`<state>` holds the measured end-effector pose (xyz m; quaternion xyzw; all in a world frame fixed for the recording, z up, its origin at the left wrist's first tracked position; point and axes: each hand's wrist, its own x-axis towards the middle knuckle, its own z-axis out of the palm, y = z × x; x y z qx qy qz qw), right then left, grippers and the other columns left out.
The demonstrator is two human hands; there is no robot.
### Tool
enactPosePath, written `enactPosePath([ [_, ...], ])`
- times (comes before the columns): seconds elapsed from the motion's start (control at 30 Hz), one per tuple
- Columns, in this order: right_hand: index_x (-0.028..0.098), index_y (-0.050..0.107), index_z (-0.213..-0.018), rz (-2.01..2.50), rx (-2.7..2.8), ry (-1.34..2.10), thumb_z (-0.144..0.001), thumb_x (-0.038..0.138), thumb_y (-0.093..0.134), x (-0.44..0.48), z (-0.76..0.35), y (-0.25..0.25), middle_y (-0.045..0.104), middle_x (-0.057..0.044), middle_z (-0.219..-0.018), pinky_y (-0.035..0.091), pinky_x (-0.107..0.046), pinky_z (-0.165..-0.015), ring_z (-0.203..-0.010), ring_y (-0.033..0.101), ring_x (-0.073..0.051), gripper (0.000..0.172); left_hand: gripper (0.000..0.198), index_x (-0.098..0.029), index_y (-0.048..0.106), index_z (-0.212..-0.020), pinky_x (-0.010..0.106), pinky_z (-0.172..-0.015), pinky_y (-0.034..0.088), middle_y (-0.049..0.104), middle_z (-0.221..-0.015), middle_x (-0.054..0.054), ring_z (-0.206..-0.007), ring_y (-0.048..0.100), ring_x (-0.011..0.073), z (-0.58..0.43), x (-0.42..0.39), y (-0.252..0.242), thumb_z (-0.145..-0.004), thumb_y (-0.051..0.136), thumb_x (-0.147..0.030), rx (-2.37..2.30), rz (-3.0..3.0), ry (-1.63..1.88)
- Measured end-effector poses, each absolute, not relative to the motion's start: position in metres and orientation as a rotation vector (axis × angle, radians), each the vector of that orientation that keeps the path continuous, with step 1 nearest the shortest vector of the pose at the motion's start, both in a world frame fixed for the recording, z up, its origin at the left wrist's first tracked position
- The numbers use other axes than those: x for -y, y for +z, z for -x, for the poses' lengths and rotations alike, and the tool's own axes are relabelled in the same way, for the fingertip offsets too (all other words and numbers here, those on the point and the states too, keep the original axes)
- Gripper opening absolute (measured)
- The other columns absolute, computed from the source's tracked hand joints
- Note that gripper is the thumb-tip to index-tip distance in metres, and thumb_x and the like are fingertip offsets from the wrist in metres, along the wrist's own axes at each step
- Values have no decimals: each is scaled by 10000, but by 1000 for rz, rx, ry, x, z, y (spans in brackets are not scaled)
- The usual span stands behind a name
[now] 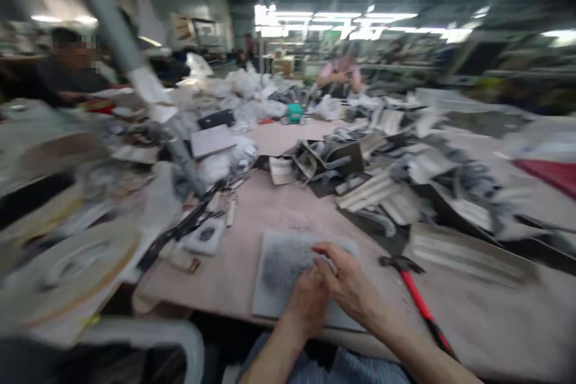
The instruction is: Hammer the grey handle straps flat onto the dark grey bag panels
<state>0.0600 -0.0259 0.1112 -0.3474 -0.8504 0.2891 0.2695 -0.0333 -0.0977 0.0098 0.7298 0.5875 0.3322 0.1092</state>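
Both hands meet over a pale grey board (279, 264) with a dark, worn middle, lying at the table's front edge. My left hand (308, 297) is closed, its fingers bent and pressed together; anything in them is too small or hidden to make out. From the right, my right hand (348, 279) touches it, forefinger stretched out and thumb apart from it, with no object visible in its fingers. A hammer (411, 282) with a red and black handle lies to the right of the board.
Grey and beige strips and cut pieces (382, 186) are heaped to the right. Plastic bags (243, 96) and a teal object (294, 113) lie farther back. Left are a large round reel (76, 264), a slanting grey pole (135, 66) and small tools. Two people work beyond the table.
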Motion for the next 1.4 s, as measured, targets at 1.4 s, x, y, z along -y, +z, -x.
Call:
enactPosePath([
  [1.4, 147, 521, -1348, 1353, 1764, 1105, -900, 274, 469, 41, -184, 53, 704, -127, -1115, 534, -363, -843, -946, 680, -229, 468, 265, -207, 683, -1080, 316, -833, 566, 762, -1014, 62, -914, 720, 216, 40, 51, 39, -846, 664, -331, -1990, -1305, 1266],
])
